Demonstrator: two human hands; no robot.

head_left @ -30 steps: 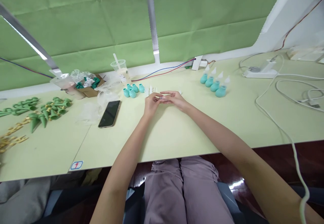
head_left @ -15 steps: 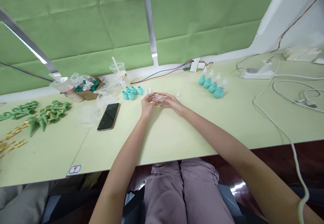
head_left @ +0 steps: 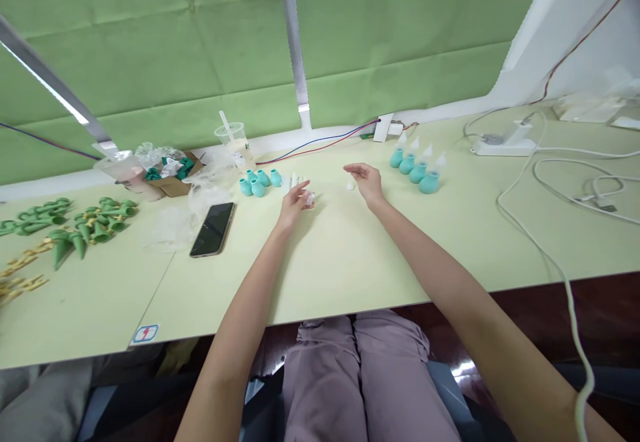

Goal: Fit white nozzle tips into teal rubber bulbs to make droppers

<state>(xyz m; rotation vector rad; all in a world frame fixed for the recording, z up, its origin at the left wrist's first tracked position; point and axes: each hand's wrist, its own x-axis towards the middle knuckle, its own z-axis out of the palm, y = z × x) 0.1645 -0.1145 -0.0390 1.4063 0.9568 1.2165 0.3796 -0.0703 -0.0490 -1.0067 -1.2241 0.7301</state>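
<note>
My left hand (head_left: 296,205) is closed on a small whitish plastic piece (head_left: 311,199) that sticks out past its fingertips; its exact kind is too small to tell. Apart from it, my right hand (head_left: 367,183) has its fingers stretched out and nothing in them. Just below those fingertips a small white tip (head_left: 350,187) sits on the table. Several turquoise bulbs (head_left: 257,189) with open necks stand left of my left hand, beside some small white pieces (head_left: 292,181). Right of my right hand is a row of turquoise bulbs (head_left: 419,173) fitted with translucent pointed nozzles.
A black phone (head_left: 213,229) lies on the table (head_left: 330,275) to the left. Behind it are plastic bags (head_left: 175,225), a carton (head_left: 177,187) and drink cups (head_left: 239,149). Green cone-shaped parts (head_left: 100,229) lie far left. A power strip (head_left: 504,146) with white cables is at right.
My hands were together around the whitish piece. My right hand has let go and moved right to the small white tip, while my left hand keeps the piece.
</note>
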